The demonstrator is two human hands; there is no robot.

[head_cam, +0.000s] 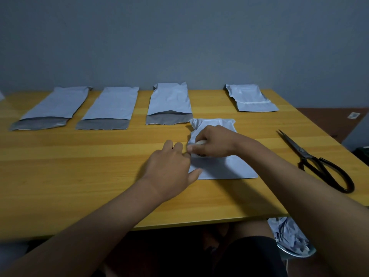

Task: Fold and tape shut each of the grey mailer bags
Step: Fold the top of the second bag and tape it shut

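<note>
A folded grey mailer bag (pixel 225 166) lies on the yellow wooden table (pixel 79 176) in front of me. My right hand (pixel 213 141) rests on top of it and grips a pale roll of tape (pixel 200 143) at the bag's left edge. Beside it, my left hand (pixel 171 166) lies on the bag's left side, its fingertips meeting the tape by the right hand. Three unfolded mailer bags (pixel 58 106) (pixel 111 107) (pixel 169 104) with open flaps lie in a row at the back. A folded, taped bag (pixel 249 98) sits at the back right.
Black scissors (pixel 317 162) lie on the table to the right of the bag, blades pointing away. Crumpled grey plastic (pixel 289 238) sits below the table's front right edge. A grey wall stands behind the table.
</note>
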